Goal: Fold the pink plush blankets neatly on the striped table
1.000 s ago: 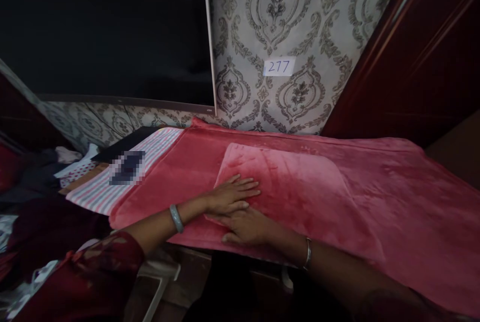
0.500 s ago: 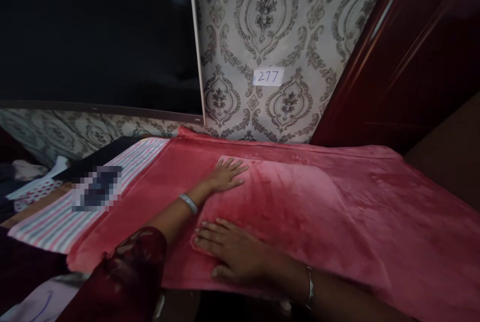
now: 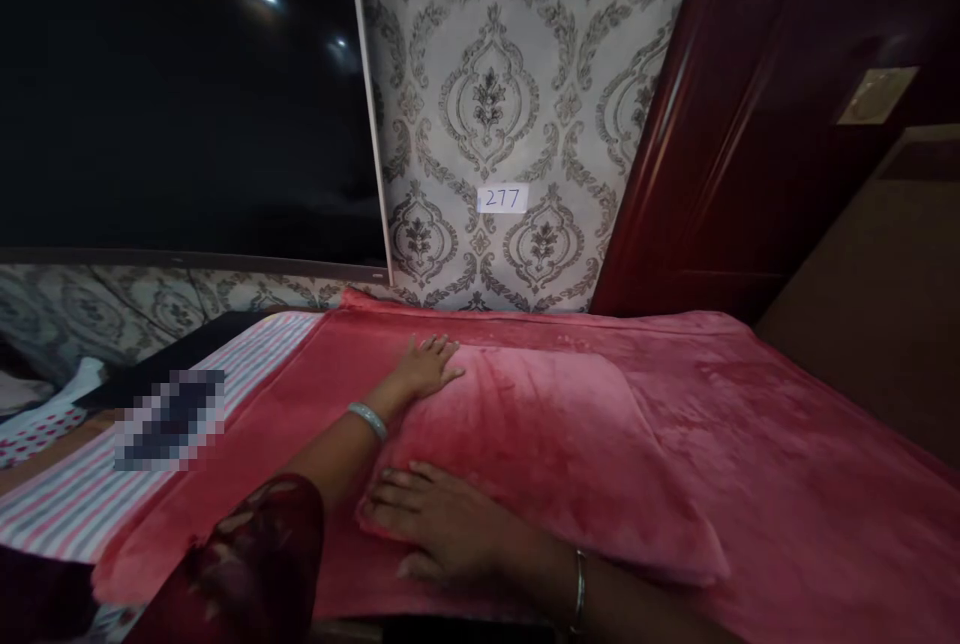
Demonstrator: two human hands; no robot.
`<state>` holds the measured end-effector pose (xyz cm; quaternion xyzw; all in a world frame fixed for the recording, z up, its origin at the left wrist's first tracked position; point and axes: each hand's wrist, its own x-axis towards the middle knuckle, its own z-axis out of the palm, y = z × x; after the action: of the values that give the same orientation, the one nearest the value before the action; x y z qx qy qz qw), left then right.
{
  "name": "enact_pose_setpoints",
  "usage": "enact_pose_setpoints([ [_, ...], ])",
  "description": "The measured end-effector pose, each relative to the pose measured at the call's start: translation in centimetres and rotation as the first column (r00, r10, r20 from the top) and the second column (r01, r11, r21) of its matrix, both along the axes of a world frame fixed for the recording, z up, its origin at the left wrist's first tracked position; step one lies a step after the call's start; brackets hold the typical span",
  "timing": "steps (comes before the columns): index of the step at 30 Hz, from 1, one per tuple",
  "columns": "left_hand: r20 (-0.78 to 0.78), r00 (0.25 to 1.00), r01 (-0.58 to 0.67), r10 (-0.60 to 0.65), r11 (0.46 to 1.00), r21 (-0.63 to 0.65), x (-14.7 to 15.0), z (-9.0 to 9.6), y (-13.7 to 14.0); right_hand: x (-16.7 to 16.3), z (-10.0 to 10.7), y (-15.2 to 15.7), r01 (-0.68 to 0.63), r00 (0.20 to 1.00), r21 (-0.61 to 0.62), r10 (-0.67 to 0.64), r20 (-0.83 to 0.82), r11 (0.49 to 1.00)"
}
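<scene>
Cloth [image 3: 540,429], pink and plush, lies flat on the blanket [image 3: 780,444], which is of almost the same colour. Your left hand [image 3: 426,367] is at its far left corner, with the fingers a little apart and straight, gripping nothing. Your right hand [image 3: 450,529] lies palm down on its near left corner; those fingers are extended, rather close together, with the thumb set apart, and they also pinch nothing.

From this position, I think the main danger is slipping. Both hands are at the left end, and nothing holds the right end, so a push to one side could turn the cloth askew. If you press hard while you move, the soft pile may drag the blanket too and make wrinkles under the cloth. Because the two pinks are so similar, you could catch the blanket's layer together with the corner without noticing it. Your bangle [image 3: 580,589] and your loose sleeve [image 3: 262,549] are near the fabric, and they may pull on it if you draw the arms back low. A strong leftward sweep could also shift the striped sheet [image 3: 259,359], where something dark and blurred lies; I cannot tell what it is.
</scene>
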<state>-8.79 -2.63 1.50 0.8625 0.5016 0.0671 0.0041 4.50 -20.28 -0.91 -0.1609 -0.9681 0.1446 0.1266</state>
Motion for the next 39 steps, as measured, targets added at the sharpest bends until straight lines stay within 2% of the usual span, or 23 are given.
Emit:
enact_pose_setpoints([
  [3,0.038,0.998,0.054,-0.057,0.997,0.053,0.3,1.7,-3.3,0.8,0.8,-1.4,0.022,0.999,0.035,-0.021,-0.039,0.999],
  [5,0.042,0.994,0.094,-0.097,0.993,0.064,0.6,1.6,-6.3,2.7,1.3,-2.3,0.057,0.992,0.05,-0.051,-0.115,0.997],
  [8,0.055,0.983,0.174,-0.178,0.983,0.066,1.7,-0.2,-11.8,6.9,1.5,-2.3,0.211,0.937,0.031,-0.194,-0.289,0.977],
  [10,0.073,0.969,0.231,-0.235,0.971,0.057,3.0,-1.9,-15.2,9.8,1.5,-1.1,0.371,0.859,0.011,-0.338,-0.385,0.929],
  [12,0.07,0.973,0.214,-0.221,0.973,0.089,4.3,-3.5,-17.6,11.9,1.5,0.6,0.49,0.815,0.021,-0.45,-0.364,0.871],
  [14,0.069,0.99,0.115,-0.126,0.983,0.145,5.4,-4.8,-18.9,12.8,1.4,2.3,0.503,0.846,0.049,-0.48,-0.231,0.863],
  [17,0.07,0.998,-0.014,-0.002,0.976,0.215,6.3,-6.3,-19.3,12.8,0.8,4.8,0.402,0.915,0.06,-0.404,0.026,0.914],
  [19,0.067,0.998,-0.028,0.011,0.965,0.26,6.4,-7.2,-19.3,12.9,0.2,6.6,0.357,0.923,0.053,-0.361,0.135,0.933],
  [21,0.068,0.998,-0.021,-0.001,0.95,0.312,6.2,-7.8,-19.3,13.5,-0.3,8.9,0.366,0.911,0.066,-0.372,0.179,0.928],
  [23,0.072,0.997,-0.007,-0.02,0.938,0.348,5.9,-8.2,-19.3,14.6,-0.6,11.4,0.434,0.876,0.098,-0.444,0.187,0.896],
  [25,0.086,0.996,0.005,-0.038,0.933,0.361,5.7,-8.5,-19.3,16.0,-0.8,13.8,0.528,0.818,0.116,-0.541,0.194,0.841],
  [27,0.106,0.993,0.007,-0.047,0.935,0.355,5.5,-8.5,-19.3,17.3,-1.0,15.8,0.609,0.76,0.106,-0.617,0.205,0.786],
  [29,0.122,0.991,0.007,-0.053,0.937,0.35,5.5,-8.6,-19.2,18.4,-1.3,17.0,0.65,0.732,0.08,-0.651,0.201,0.756],
  [35,0.121,0.991,0.007,-0.056,0.928,0.372,5.4,-8.9,-19.2,19.4,-2.5,17.3,0.722,0.68,0.057,-0.722,0.132,0.69],
  [39,0.12,0.992,-0.001,-0.048,0.927,0.375,5.5,-8.8,-19.1,18.8,-2.0,17.0,0.711,0.688,0.08,-0.715,0.125,0.699],
])
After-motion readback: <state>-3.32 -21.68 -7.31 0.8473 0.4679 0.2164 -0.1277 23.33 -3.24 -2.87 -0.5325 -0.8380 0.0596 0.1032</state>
